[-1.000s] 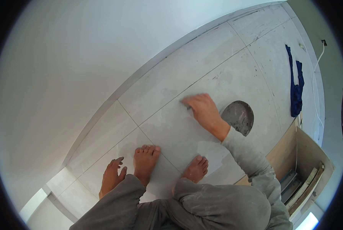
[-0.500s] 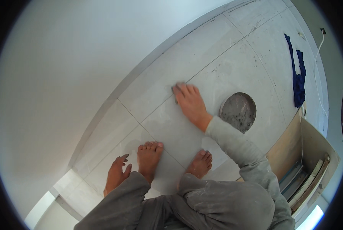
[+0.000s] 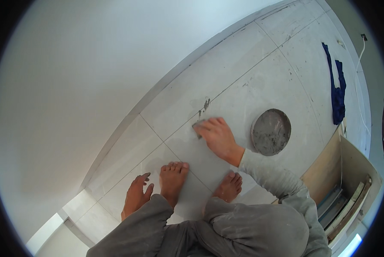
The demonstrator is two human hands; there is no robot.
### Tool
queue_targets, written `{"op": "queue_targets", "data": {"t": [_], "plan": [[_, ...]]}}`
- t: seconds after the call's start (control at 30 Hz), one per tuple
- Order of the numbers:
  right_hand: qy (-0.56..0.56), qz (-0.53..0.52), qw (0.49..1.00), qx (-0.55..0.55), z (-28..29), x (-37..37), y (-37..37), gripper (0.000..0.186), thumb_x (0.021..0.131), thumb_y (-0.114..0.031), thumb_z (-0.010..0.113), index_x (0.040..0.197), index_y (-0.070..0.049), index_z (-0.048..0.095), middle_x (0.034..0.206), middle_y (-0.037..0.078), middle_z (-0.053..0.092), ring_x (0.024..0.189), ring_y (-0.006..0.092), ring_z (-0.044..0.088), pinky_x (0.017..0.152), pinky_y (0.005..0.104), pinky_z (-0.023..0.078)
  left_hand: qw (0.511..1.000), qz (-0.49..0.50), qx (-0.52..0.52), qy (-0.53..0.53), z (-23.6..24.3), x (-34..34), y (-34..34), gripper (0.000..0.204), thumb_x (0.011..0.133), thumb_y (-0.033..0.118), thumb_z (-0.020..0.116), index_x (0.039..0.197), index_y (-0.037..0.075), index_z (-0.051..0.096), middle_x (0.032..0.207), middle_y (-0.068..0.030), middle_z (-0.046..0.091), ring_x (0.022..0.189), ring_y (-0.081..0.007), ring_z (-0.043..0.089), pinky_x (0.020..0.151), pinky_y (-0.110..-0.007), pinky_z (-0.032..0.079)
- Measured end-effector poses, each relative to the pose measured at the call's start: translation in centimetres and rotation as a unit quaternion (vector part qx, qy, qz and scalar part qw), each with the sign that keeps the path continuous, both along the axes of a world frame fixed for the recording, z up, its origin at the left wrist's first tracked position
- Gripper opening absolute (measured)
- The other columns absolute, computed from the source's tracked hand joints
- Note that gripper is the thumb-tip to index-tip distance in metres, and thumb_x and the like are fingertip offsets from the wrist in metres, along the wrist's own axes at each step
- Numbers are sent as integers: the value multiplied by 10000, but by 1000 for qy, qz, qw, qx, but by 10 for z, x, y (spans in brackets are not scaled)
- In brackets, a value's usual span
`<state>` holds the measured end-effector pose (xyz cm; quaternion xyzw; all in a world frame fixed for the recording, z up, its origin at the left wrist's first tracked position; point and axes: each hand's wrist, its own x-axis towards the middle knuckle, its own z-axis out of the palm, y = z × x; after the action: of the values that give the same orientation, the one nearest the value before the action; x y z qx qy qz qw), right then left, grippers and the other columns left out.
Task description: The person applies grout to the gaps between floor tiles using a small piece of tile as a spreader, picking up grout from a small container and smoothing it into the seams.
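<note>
I am crouched barefoot on a floor of large pale grey tiles (image 3: pixel 226 73). My right hand (image 3: pixel 217 136) presses a small grey pad (image 3: pixel 197 127) flat on a tile joint, just below a few dark grout smears (image 3: pixel 205 104). My left hand (image 3: pixel 136 195) rests on the floor with fingers spread, beside my left foot (image 3: pixel 172 180). My right foot (image 3: pixel 229 186) is under my right forearm. A round dish of grey grout (image 3: pixel 271 131) lies on the tile, right of my right hand.
A white wall (image 3: pixel 80 77) runs along the tiles on the left. A blue cloth (image 3: pixel 337 92) lies at the far right with a white cord (image 3: pixel 360 77) beside it. A wooden box (image 3: pixel 346 188) stands at the lower right.
My right hand has slid along the joint toward me and to the left over the second. Dark smears now show where it was. My left hand stays planted.
</note>
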<state>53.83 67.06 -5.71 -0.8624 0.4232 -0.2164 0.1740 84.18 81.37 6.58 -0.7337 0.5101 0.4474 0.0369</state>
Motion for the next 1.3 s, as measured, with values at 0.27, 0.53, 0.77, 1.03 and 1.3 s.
{"op": "queue_targets", "data": {"t": [0.27, 0.53, 0.77, 1.03, 1.3], "plan": [[-1, -21, 1000, -19, -6, 19, 19, 313, 815, -78, 618, 1115, -44, 703, 1103, 66, 696, 1055, 236, 619, 923, 383, 469, 1000, -22, -16, 12, -7, 1, 2, 456, 927, 133, 699, 1361, 53, 586, 1190, -159, 681, 1056, -299, 672, 866, -410, 550], [-21, -29, 999, 7, -13, 21, 16, 304, 816, -63, 622, 1106, -49, 710, 1174, 65, 712, 1070, 236, 624, 904, 378, 480, 1000, -23, -7, 17, -2, -6, 0, 448, 943, 156, 683, 1369, 58, 584, 1218, -161, 673, 1067, -307, 670, 889, -408, 547], [-18, -14, 1000, 8, -4, 54, -7, 302, 817, -60, 628, 1107, -43, 711, 1152, 65, 724, 1062, 245, 632, 896, 380, 505, 1000, -4, -4, 1, 7, 1, -3, 438, 953, 181, 671, 1368, 72, 585, 1224, -151, 668, 1093, -308, 658, 922, -412, 540], [-10, 57, 996, 68, -2, 59, 13, 308, 826, -77, 625, 1122, -47, 705, 1219, 73, 702, 1109, 249, 624, 908, 385, 520, 999, 13, -34, 0, 5, 0, 7, 418, 948, 176, 679, 1345, 70, 604, 1196, -158, 678, 1071, -314, 667, 909, -406, 539], [-3, 153, 972, 177, 2, 88, 45, 351, 824, -89, 635, 1165, -36, 694, 1273, 83, 680, 1169, 255, 607, 934, 386, 520, 990, 100, -64, -70, 15, 22, 15, 398, 944, 149, 639, 1318, 14, 616, 1090, -165, 716, 978, -340, 697, 834, -453, 540]]}}
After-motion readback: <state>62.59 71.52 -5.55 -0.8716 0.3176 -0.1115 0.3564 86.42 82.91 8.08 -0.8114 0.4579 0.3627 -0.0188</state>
